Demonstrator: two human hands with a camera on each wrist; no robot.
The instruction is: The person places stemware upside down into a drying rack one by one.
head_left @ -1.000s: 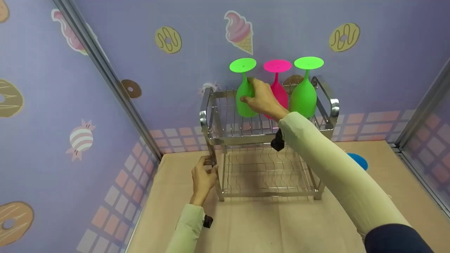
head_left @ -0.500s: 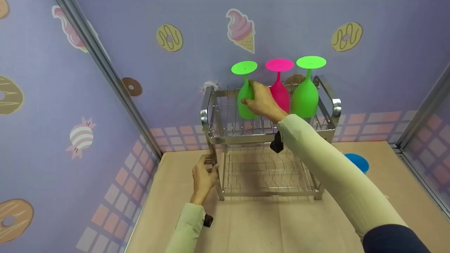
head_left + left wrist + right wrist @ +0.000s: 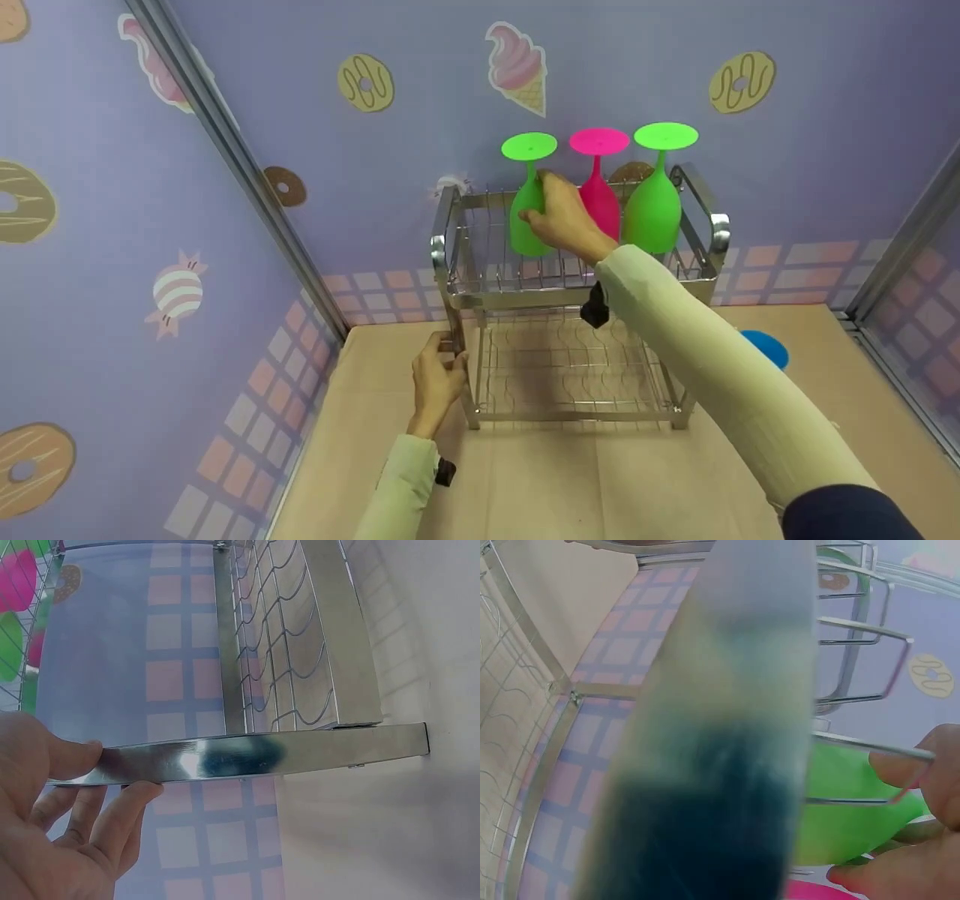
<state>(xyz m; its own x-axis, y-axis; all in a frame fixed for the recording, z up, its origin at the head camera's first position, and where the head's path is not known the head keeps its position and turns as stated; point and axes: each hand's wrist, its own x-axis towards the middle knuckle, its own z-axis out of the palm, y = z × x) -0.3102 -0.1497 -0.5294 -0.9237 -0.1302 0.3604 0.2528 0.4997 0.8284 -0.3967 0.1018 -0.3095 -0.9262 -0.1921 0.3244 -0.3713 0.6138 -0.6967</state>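
Note:
My right hand (image 3: 564,214) grips a green wine glass (image 3: 529,199) that stands upside down on the top shelf of a metal two-tier rack (image 3: 517,300). In the right wrist view, thumb and fingers close around the green bowl (image 3: 847,810) behind the shelf's wire dividers. Right beside that hand is an upside-down pink wine glass (image 3: 600,199), partly covered by it. Farther right, another green wine glass (image 3: 654,210) is inverted on the same shelf. My left hand (image 3: 436,382) pinches the rack's left front leg; the left wrist view has its thumb and fingers on opposite sides of the metal bar (image 3: 240,756).
The rack's lower wire shelf (image 3: 570,367) sits below the glasses. A blue round object (image 3: 766,349) lies on the table (image 3: 540,480) to the right, partly behind my right sleeve. A patterned wall (image 3: 427,142) rises close behind the rack.
The left green glass has shifted slightly right and down with my right hand, nearer the pink glass. My left hand keeps its place on the rack leg.

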